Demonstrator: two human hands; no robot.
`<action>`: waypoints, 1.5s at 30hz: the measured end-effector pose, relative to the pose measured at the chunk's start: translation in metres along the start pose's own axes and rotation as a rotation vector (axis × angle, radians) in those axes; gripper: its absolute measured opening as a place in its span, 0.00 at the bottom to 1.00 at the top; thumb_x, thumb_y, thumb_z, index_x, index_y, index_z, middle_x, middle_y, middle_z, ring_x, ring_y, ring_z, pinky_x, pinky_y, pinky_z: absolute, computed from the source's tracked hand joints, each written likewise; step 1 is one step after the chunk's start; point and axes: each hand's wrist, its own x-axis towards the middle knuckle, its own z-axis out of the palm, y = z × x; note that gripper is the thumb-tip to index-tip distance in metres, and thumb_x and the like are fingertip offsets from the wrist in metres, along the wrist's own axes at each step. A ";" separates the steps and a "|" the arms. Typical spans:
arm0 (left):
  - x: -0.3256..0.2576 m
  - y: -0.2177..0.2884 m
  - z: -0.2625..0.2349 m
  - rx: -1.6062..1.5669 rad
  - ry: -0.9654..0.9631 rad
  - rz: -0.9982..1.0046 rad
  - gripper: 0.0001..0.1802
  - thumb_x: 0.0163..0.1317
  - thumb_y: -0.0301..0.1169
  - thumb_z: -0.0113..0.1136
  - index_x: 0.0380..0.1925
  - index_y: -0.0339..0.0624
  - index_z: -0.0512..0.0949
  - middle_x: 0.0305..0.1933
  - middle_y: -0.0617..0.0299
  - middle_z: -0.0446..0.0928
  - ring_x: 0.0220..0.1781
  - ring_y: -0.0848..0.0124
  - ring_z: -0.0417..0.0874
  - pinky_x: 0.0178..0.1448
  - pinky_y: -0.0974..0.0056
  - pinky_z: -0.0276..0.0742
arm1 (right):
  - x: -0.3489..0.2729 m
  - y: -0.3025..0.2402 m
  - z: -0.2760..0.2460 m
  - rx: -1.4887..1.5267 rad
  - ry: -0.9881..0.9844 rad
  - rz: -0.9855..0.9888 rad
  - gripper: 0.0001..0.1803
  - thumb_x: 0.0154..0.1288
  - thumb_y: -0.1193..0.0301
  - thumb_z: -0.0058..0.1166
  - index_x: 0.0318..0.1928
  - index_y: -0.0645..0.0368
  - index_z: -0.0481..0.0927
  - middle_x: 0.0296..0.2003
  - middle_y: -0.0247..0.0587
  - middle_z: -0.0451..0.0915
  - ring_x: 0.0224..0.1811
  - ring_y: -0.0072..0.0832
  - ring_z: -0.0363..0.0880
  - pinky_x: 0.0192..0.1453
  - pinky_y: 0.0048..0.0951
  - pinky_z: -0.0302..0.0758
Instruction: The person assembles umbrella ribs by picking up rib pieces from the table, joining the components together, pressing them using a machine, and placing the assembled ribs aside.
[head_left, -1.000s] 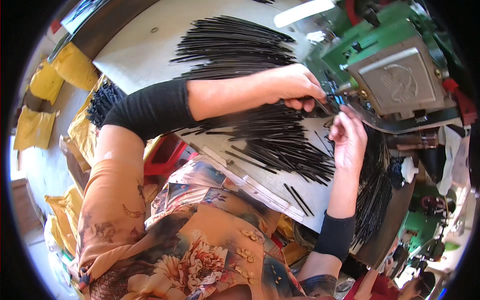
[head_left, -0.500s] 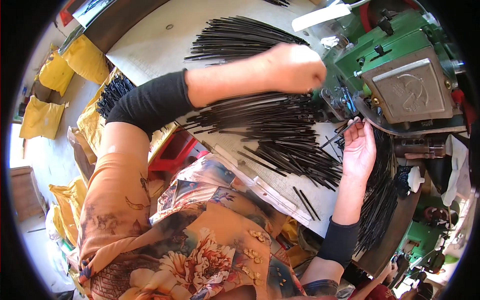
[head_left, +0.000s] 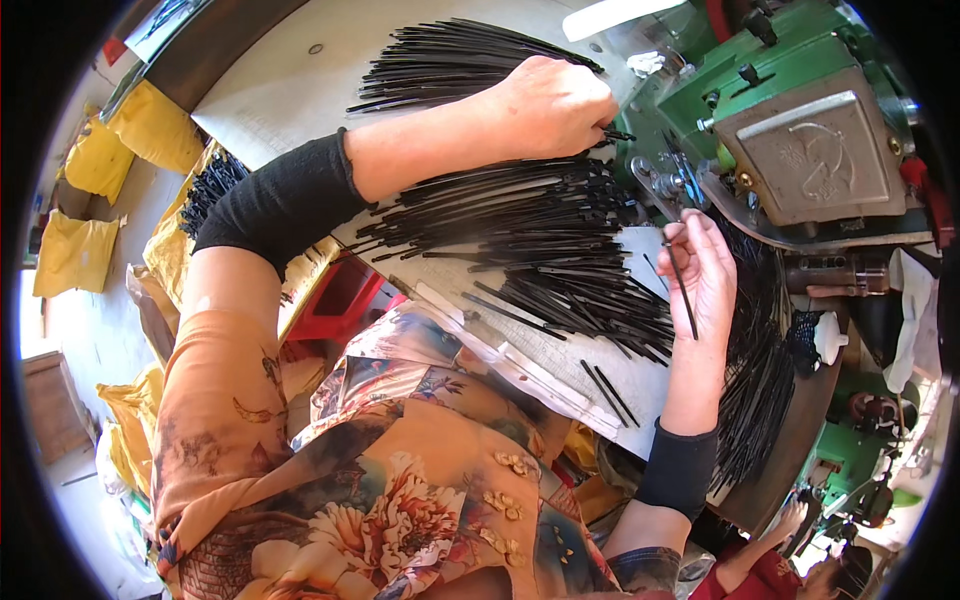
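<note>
My left hand [head_left: 565,105] reaches across the table with its fingers closed. Dark rod ends [head_left: 620,135] poke out beside its fingertips; the rest of what it grips is hidden. Below that wrist lies a wide pile of thin black rods [head_left: 520,215], and a second pile [head_left: 450,60] spreads beyond the forearm. My right hand [head_left: 705,265], palm up and fingers curled, pinches one thin black rod [head_left: 682,295] that slants down over the palm. Close to both hands stands a green machine [head_left: 800,130] with a grey cover plate.
More black rods [head_left: 755,410] are heaped beyond my right forearm. Two loose rods [head_left: 610,392] lie near the table edge. A white lamp [head_left: 620,15] hangs at the top. Yellow sacks [head_left: 150,125] stand at the left. Another person's arm [head_left: 765,550] shows at the lower right.
My left hand has moved slightly left, and dark rod ends now show at its fingers. My right hand has drawn back from the machine, its rod now lying across the palm.
</note>
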 end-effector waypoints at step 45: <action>0.009 0.038 0.002 -0.678 -0.218 -0.112 0.13 0.55 0.31 0.59 0.34 0.30 0.77 0.22 0.57 0.79 0.15 0.76 0.76 0.21 0.71 0.72 | -0.001 -0.002 0.011 -0.310 -0.121 -0.016 0.14 0.65 0.69 0.48 0.46 0.67 0.72 0.26 0.39 0.77 0.20 0.20 0.76 0.23 0.17 0.73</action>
